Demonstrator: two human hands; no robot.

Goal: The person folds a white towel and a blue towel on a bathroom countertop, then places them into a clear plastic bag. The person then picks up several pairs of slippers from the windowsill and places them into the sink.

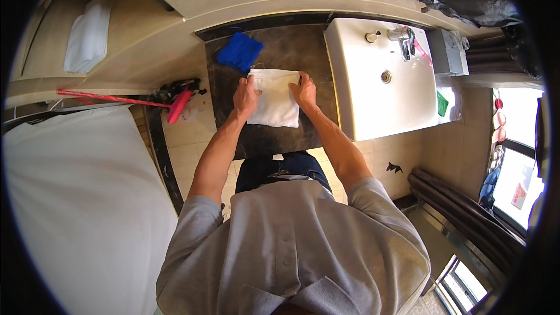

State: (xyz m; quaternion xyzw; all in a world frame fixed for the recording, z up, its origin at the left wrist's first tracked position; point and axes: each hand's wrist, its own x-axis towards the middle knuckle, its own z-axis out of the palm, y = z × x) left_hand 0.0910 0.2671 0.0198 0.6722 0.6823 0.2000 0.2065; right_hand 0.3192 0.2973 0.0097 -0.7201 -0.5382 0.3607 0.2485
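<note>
A folded white cloth (274, 103) lies flat on the dark stone counter (280, 138) in front of me, with a seam-like band along its far edge. My left hand (246, 99) holds its left side, thumb on top and fingers along the edge near the far corner. At the opposite side my right hand (305, 92) grips the far right corner between thumb and fingers. The fingertips under the edges are partly hidden. Just beyond the left hand sits a folded blue cloth (240, 51), close to the white one's far left corner.
Right of the counter stands a white washbasin (363, 83) with a chrome faucet (404, 39). A grey box (448, 52) and a green cloth (442, 103) are beyond it. A pink-red broom (178, 106) leans at left, near a white-covered surface (87, 192). White towels (89, 37) hang upper left.
</note>
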